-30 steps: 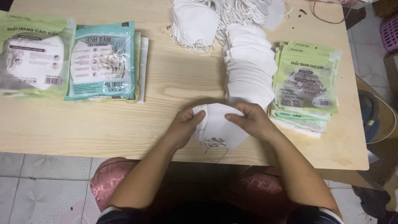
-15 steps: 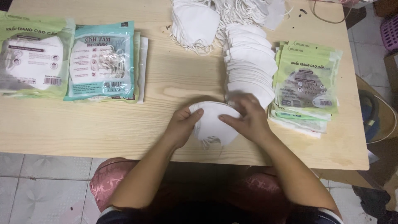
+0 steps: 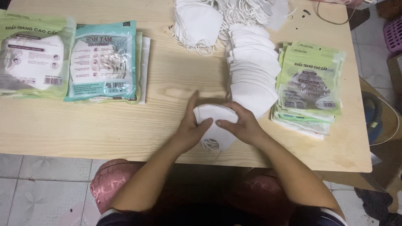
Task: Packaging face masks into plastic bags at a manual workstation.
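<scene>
Both hands on a small stack of folded white masks [image 3: 214, 125] lying on the wooden table [image 3: 125, 125], near its front edge, approx. centre. Left hand [image 3: 190, 127] cups the stack's left side, fingers closed against it; right hand [image 3: 243, 125] pinches the right side, thumb on top. White ear loops poke out under the stack.

Just right of the hands: long fanned row of white masks [image 3: 253, 71], w/ a looser pile of masks [image 3: 199, 25] at the far edge. Right again: stack of flat green packets [image 3: 310, 88], grey round picture on front. Left side: teal packet [image 3: 102, 62] w/ clear window, atop white ones; far left, pale green packet [image 3: 33, 54], mask visible inside.
</scene>
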